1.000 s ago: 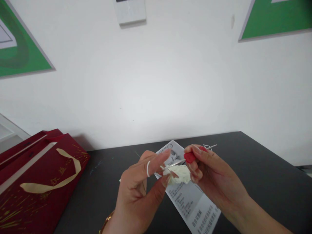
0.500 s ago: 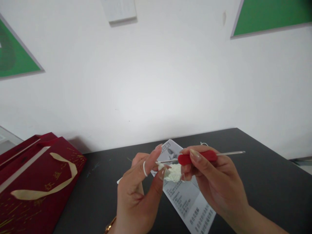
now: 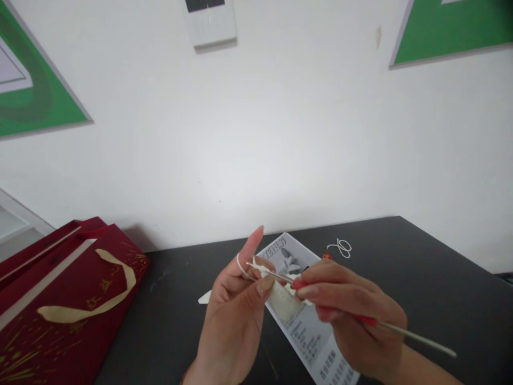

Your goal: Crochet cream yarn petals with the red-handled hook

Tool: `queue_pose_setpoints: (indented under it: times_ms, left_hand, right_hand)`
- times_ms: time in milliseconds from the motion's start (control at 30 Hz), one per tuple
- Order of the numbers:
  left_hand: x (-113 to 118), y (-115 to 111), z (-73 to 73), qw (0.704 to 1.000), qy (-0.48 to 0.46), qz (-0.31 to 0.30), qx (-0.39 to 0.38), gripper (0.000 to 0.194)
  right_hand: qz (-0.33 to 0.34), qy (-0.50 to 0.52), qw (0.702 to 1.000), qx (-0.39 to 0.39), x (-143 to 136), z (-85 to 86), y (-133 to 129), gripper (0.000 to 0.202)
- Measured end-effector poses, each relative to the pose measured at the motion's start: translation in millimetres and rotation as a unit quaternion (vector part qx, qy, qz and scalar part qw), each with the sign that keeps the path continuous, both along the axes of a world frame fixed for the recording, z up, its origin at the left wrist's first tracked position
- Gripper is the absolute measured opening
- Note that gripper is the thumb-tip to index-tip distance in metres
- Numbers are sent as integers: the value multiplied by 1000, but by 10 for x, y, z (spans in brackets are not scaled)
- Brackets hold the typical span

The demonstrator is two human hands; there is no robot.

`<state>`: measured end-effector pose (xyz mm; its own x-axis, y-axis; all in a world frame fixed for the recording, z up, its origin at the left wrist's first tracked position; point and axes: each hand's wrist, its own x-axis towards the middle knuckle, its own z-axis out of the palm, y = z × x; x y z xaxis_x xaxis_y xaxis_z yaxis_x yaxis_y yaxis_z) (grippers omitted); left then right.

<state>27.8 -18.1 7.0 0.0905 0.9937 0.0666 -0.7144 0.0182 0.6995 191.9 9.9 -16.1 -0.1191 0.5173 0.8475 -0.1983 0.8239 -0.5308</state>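
Observation:
My left hand (image 3: pixel 240 305) pinches a small piece of white crochet work (image 3: pixel 286 300) between thumb and fingers. White yarn (image 3: pixel 241 263) loops round its raised index finger. In my right hand (image 3: pixel 356 313) is a crochet hook (image 3: pixel 366 320) with a red grip and a metal shaft sticking out at both ends. The hook's front end meets the top edge of the crochet work near my left thumb. Its back end points down to the right. My right fingers hide part of the work and most of the red grip.
A printed leaflet (image 3: pixel 316 342) lies under my hands on the black table (image 3: pixel 441 299). Loose white yarn (image 3: pixel 343 248) curls near the back edge. Dark red gift bags (image 3: pixel 80 299) stand at the left. Behind the table rises a white wall (image 3: pixel 280 133).
The hook has tilted, its back end dropping to the right, and my right hand has turned over with it. My left index finger is straighter. The view has shifted slightly.

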Motion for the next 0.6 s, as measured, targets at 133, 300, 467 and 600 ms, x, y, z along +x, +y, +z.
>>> queue_pose_setpoints:
  times_ms: [133,300,467,600]
  left_hand:
    - [-77,25,49,998,7,-56,24,46]
    - [-114,28,84,991,-11,-120,54,51]
    - [-138,2,97,989,-29,-131,57,52]
    - [-162,0,112,986,-37,-155,59,50]
  right_hand:
    - [99,81,984,-126,-45,-17,20,18]
    - [166,94,966,-174,15,18,20,15]
    - [175,81,964,-180,83,53,36,15]
    - [172,73,967,-171,101,77,46,15]
